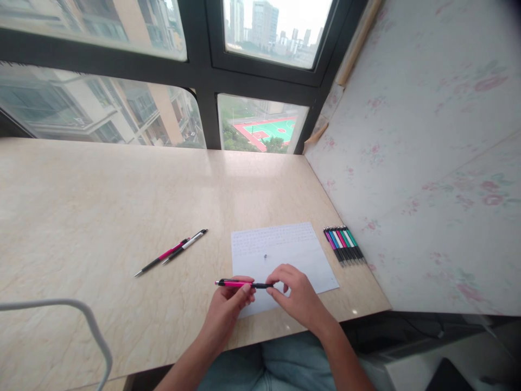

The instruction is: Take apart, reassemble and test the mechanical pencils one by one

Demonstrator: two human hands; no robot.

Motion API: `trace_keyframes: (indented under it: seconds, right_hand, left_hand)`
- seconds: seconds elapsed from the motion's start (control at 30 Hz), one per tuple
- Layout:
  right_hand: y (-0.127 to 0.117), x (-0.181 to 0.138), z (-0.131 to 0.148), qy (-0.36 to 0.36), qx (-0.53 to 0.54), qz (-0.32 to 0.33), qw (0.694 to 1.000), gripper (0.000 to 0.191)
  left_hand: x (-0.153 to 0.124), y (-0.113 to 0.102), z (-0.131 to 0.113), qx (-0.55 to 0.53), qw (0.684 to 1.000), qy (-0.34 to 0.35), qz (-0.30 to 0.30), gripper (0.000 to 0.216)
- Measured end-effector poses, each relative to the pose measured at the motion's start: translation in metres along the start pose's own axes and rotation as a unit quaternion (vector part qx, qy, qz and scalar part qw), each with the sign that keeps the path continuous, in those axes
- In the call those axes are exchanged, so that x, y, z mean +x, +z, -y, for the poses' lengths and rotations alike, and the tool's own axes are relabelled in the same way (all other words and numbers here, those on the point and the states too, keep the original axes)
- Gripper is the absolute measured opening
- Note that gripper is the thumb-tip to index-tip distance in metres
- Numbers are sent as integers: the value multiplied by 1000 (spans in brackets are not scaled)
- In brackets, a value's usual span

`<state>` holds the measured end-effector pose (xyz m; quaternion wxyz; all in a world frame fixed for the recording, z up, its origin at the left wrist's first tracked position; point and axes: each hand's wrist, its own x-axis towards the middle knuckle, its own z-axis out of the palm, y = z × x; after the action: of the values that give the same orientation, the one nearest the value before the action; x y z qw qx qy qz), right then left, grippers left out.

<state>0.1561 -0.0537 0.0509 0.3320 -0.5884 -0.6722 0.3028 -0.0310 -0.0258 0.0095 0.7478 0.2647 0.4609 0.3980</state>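
Note:
My left hand [232,300] is closed around the barrel of a pink and black ballpoint pen [234,283], held level above the paper's near edge. At the pen's black front end, the thumb and fingertips of my right hand [293,290] pinch the tip, which they partly hide. Under both hands lies a white sheet of paper [280,244] with lines of handwriting across its top. A tiny dark metallic piece [265,256] rests on the sheet, just beyond my hands.
Left of the paper lie a pink and black pen [163,257] and a white and black pen [186,246]. Several coloured pens [344,245] form a row by the wallpapered wall [427,179]. A grey curved tube [91,320] crosses the near left of the marble-patterned surface [122,201].

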Motion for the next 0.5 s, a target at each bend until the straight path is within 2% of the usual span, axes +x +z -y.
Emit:
trace_keyframes:
  seconds: [0.17,0.27,0.37,0.5]
  right_hand:
    - [-14,-7,-20,16,-63,-11,998,18]
    - [-13,-8,-38,54,-84,-50,994,20]
    - [2,1,-50,89,-109,-128,982,18]
    - [29,20,-54,98,-141,-180,969,17]
  left_hand:
    - [5,-4,-3,-26,999,7,-29,34]
    - [7,-6,-4,-45,998,4,-44,37]
    - [7,-5,-3,-43,998,-3,-55,40]
    - [5,-1,-2,-39,997,2,-63,41]
